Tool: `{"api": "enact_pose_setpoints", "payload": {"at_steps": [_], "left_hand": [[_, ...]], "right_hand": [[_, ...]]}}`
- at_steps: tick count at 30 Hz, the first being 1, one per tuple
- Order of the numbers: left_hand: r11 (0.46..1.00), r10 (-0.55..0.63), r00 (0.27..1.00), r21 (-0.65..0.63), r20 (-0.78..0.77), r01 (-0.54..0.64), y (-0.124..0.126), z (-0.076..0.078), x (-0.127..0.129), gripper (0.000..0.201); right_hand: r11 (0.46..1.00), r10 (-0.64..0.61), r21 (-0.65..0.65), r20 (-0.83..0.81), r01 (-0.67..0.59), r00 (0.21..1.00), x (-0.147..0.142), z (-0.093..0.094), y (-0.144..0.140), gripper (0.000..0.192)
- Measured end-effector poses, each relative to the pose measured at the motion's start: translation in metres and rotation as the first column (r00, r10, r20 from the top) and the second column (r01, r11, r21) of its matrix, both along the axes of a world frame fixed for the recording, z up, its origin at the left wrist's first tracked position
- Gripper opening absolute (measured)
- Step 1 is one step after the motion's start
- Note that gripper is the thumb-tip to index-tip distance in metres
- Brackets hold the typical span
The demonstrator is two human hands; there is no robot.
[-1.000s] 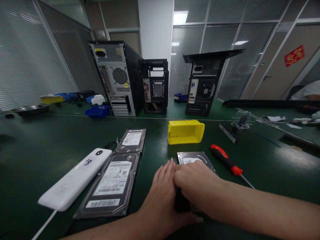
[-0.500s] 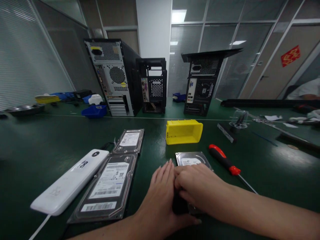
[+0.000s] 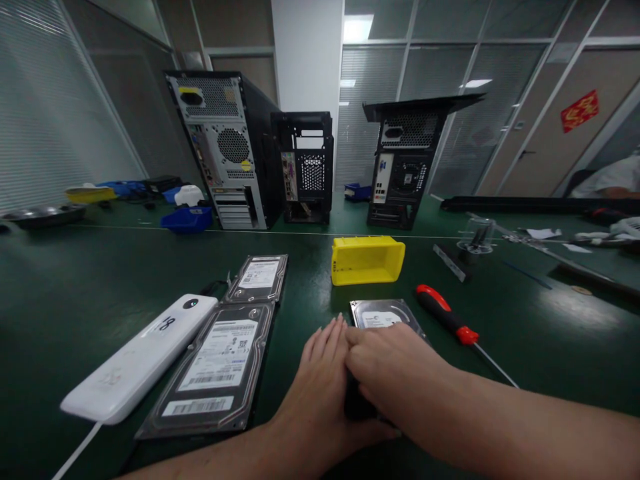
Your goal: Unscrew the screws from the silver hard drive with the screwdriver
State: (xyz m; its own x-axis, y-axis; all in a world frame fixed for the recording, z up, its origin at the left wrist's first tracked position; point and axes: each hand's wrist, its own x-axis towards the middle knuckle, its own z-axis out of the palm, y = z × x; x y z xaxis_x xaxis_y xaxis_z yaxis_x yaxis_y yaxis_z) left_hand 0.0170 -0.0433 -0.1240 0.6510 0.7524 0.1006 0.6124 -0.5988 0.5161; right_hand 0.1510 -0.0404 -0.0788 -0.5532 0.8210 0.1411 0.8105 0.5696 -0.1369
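A silver hard drive (image 3: 379, 313) lies on the green table in front of me, partly covered by my hands. My left hand (image 3: 320, 393) holds its left side, fingers stretched forward along the edge and thumb reaching across the near end. Over the drive's middle, my right hand (image 3: 395, 363) is closed with curled fingers, touching the left fingertips. What it grips, if anything, is hidden. Right of the drive lies a screwdriver (image 3: 447, 317) with a red and black handle. Two more hard drives, a near one (image 3: 217, 360) and a far one (image 3: 259, 277), lie to the left.
A white power bank-like device (image 3: 143, 357) with a cable lies at left. Beyond the drive a yellow bin (image 3: 367, 261) rests on its side. Computer cases (image 3: 233, 153) stand at the back, one with a tilted panel (image 3: 407, 167). A clear cup (image 3: 477, 237) stands at right. Another person's sleeve (image 3: 610, 177) shows far right.
My right hand has shifted slightly left and its wrist has turned a little over the hard drive. The left hand stays in nearly the same place. The view has tilted slightly.
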Motion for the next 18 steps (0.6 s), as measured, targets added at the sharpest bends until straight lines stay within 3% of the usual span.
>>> {"api": "enact_pose_setpoints", "payload": {"at_steps": [5,11,14,18], "left_hand": [[1.000,0.005,1.000,-0.016,-0.018,-0.006,0.000,0.000,0.000,0.106],[1.000,0.024,1.000,-0.020,-0.009,-0.024,-0.002,0.001,0.001,0.105],[1.000,0.021,1.000,-0.020,-0.002,-0.021,-0.002,0.001,0.001,0.104],[1.000,0.013,1.000,-0.012,0.005,-0.013,0.001,0.000,0.002,0.108]], "right_hand": [[0.999,-0.006,-0.037,0.156,0.012,0.988,-0.001,-0.005,0.004,0.025],[0.998,-0.015,-0.055,0.207,0.026,0.978,-0.001,-0.005,0.004,0.028],[0.997,-0.022,-0.071,0.215,0.038,0.976,-0.001,0.001,0.000,0.030],[0.987,-0.070,-0.134,0.161,0.092,0.984,0.008,0.017,-0.010,0.013]]}}
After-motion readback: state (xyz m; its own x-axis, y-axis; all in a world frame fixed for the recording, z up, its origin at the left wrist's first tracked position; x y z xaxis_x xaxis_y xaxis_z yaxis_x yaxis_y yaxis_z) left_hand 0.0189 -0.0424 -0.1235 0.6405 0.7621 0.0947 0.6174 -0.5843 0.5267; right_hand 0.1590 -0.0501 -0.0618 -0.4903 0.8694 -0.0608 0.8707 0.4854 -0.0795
